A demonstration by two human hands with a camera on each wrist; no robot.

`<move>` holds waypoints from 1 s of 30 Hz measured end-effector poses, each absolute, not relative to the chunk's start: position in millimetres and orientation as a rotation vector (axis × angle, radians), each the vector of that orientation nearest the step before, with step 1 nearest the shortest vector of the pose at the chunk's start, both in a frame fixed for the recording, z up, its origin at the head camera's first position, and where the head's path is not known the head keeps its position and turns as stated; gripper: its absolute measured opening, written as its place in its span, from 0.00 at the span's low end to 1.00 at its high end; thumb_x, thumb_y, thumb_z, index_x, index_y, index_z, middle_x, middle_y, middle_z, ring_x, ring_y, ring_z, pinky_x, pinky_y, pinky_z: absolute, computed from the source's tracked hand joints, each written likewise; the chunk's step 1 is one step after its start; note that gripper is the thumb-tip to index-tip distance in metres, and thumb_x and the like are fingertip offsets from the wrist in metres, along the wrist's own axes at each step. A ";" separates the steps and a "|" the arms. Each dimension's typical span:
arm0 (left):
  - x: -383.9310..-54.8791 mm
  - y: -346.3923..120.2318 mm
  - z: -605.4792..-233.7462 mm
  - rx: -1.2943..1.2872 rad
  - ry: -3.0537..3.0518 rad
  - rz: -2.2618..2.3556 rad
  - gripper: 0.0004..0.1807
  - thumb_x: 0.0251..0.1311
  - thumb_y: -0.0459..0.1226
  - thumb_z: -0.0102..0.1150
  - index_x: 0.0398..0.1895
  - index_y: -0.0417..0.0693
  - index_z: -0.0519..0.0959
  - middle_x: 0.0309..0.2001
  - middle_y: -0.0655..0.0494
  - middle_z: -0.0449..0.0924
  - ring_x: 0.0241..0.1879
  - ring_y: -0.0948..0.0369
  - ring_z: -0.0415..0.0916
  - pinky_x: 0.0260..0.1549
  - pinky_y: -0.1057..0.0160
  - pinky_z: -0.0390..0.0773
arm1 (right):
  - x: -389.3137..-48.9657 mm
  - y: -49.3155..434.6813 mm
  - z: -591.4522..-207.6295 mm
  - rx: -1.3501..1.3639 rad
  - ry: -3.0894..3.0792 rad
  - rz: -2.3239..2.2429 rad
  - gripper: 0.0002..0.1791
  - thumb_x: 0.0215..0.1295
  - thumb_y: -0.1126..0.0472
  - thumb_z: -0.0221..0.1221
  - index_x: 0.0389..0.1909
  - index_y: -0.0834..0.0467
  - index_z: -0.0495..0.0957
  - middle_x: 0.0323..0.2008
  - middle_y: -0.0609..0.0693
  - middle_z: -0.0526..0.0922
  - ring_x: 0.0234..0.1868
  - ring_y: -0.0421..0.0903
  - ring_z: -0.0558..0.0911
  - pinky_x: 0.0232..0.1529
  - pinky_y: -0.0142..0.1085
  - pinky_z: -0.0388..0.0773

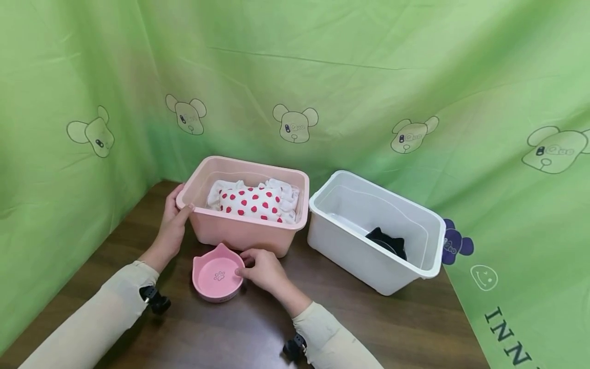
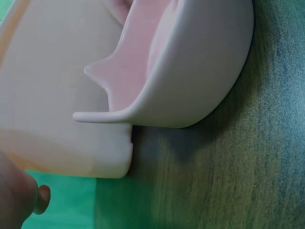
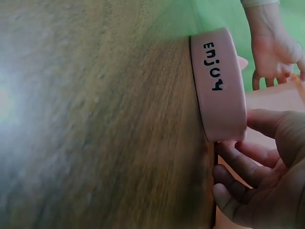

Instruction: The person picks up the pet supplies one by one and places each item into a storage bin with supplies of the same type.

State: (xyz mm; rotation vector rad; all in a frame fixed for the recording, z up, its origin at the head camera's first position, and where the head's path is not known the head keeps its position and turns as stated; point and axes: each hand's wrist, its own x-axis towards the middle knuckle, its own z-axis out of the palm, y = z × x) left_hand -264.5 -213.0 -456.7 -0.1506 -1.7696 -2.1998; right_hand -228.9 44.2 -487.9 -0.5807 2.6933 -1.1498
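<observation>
A pink cat-eared pet bowl (image 1: pixel 215 284) with a paw print inside sits on the wooden table. My right hand (image 1: pixel 264 269) pinches its right rim, thumb over the inner edge and fingers outside. In the right wrist view the bowl's side (image 3: pixel 219 86) reads "Enjoy". Behind it stands a pink plastic bin (image 1: pixel 244 233). My left hand (image 1: pixel 174 225) grips this bin's left corner, thumb on the front rim and fingers round the side. Inside the bin lies a white ruffled cloth item (image 1: pixel 251 201) with red strawberry-like spots; its underside is hidden.
To the right stands a white bin (image 1: pixel 355 256) with a black cat-eared bowl (image 1: pixel 387 242) inside, partly hidden by the front wall. Green curtain (image 1: pixel 350 77) with bear drawings surrounds the dark wooden table (image 1: pixel 258 338) at the back and sides.
</observation>
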 end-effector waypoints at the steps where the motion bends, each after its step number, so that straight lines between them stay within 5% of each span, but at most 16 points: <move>1: -264.3 -212.7 -456.5 -0.148 -1.770 -2.200 0.34 0.74 0.25 0.41 0.80 0.40 0.46 0.79 0.45 0.50 0.76 0.53 0.52 0.68 0.74 0.59 | -229.0 43.0 -488.2 -0.578 2.693 -1.156 0.17 0.58 0.54 0.74 0.47 0.55 0.88 0.35 0.43 0.89 0.36 0.38 0.83 0.38 0.30 0.79; 30: -265.8 -212.5 -456.8 -0.156 -1.763 -2.204 0.34 0.73 0.23 0.40 0.80 0.39 0.46 0.80 0.45 0.49 0.76 0.53 0.52 0.66 0.75 0.60 | -231.9 30.5 -495.9 -0.555 2.934 -1.036 0.04 0.55 0.60 0.71 0.31 0.49 0.91 0.22 0.36 0.85 0.25 0.30 0.78 0.27 0.26 0.74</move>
